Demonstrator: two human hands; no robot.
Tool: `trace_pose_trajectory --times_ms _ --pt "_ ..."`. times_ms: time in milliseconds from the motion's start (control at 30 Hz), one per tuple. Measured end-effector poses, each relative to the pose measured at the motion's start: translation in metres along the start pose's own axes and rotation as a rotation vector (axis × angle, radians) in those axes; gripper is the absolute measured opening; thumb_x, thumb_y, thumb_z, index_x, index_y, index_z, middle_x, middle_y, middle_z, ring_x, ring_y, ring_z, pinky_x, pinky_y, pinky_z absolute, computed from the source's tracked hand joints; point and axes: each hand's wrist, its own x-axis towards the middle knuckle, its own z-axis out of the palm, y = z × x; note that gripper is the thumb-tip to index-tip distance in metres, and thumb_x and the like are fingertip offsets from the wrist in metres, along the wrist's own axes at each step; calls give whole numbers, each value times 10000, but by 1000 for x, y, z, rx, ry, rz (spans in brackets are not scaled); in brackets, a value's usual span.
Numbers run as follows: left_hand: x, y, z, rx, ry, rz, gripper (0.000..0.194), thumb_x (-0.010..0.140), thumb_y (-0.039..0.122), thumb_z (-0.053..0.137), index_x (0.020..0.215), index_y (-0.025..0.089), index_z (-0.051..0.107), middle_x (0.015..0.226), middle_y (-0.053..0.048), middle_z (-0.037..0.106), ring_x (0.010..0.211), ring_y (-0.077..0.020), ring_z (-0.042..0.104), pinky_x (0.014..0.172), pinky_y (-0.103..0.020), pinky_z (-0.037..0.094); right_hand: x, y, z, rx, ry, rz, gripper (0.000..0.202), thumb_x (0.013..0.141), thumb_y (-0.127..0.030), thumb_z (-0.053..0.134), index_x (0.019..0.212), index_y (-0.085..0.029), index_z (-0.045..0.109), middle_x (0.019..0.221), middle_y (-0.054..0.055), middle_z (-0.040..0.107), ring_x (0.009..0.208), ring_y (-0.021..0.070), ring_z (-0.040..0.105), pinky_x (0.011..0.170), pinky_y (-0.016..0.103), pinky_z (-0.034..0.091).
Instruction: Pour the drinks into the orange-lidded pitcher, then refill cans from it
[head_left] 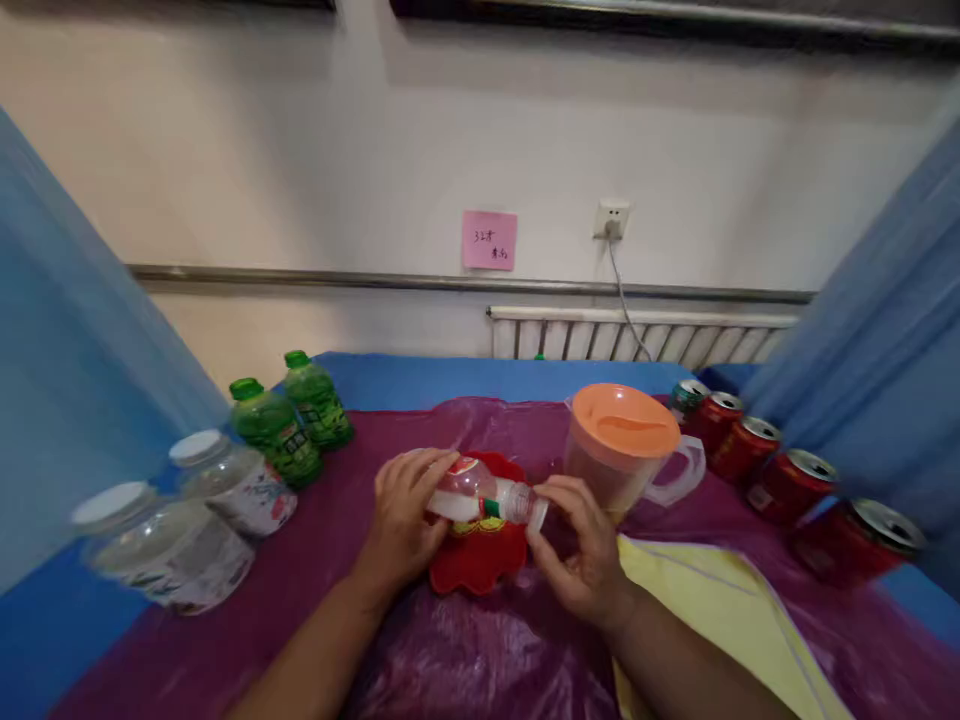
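Note:
A small clear bottle [472, 488] with a red and green label lies nearly on its side above a red scalloped mat [480, 565] with yellow markings. Its body is wrapped by the fingers of my left hand [405, 510]. At the bottle's right end, the fingertips of my right hand [581, 545] pinch the white cap [537, 514] at the neck. Whitish contents show inside the bottle. Just behind my right hand stands a clear pitcher [604, 475] with an orange lid [626, 420].
Two white-capped jars [180, 555] and two green bottles [277, 435] stand at the left. Several cans [791, 485] line the right side. A yellow cloth [712, 600] lies at front right on the purple cover [480, 660]. Blue curtains hang at both sides.

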Motion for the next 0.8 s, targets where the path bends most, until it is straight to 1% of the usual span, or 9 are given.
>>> trace_pose_trajectory --times_ms 67,167,233,300,433,500,567,667,800 --pt "-1 -1 -2 -23 -23 -5 560 822 209 611 1378 235 551 1301 -124 658 1217 -321 585 1089 -529 360 -5 4 0 17 44 15 519 903 -130 628 1395 -239 505 1247 122 580 1168 239 589 953 389 542" --pt "-2 -2 -2 -107 -14 -88 551 838 313 653 1373 228 549 1331 -124 660 1243 -326 594 1110 -521 379 -7 6 0 24 89 31 511 922 -135 587 1411 -253 499 1251 123 579 1185 252 586 955 414 540" --pt "-2 -4 0 -198 22 -203 581 832 415 698 1361 221 554 1355 -125 652 1253 -322 603 1105 -493 422 -5 5 -2 15 100 37 477 934 -139 564 1393 -259 516 1224 115 590 1164 249 596 957 423 533" --pt "-2 -5 3 -307 54 -350 624 789 502 747 1314 209 581 1314 -120 673 1197 -313 644 1052 -458 489 1 1 -4 9 101 42 442 938 -148 571 1364 -259 530 1181 103 602 1118 240 615 945 420 531" --pt "-1 -9 3 -473 37 -591 615 695 566 778 1154 181 640 1074 -91 753 948 -285 726 849 -405 588 13 -13 -12 9 80 58 383 912 -163 655 1269 -255 550 1120 78 629 1049 218 639 899 378 538" --pt "1 -8 1 -476 11 -658 589 667 559 777 1096 174 657 995 -79 770 859 -276 733 782 -390 597 17 -20 -20 6 17 78 344 903 -165 682 1212 -256 560 1110 67 651 1039 205 645 885 349 536" --pt "3 -5 -2 -464 -19 -673 567 655 535 780 1079 175 670 976 -70 779 836 -272 738 775 -385 599 17 -26 -29 23 -98 116 302 906 -166 682 1169 -258 566 1091 53 671 1005 187 654 859 323 533" --pt "4 1 -3 -465 -55 -638 592 657 503 792 1134 176 667 1058 -78 781 916 -284 744 849 -397 594 8 -31 -41 30 -297 194 252 900 -176 686 1111 -259 576 1040 30 692 946 173 660 831 313 523" --pt "4 6 0 -449 -91 -589 651 688 496 787 1228 166 633 1202 -113 748 1052 -307 720 955 -437 560 -18 -32 -46 -61 -518 356 223 873 -178 681 1066 -244 592 1019 26 707 898 178 656 795 316 501"
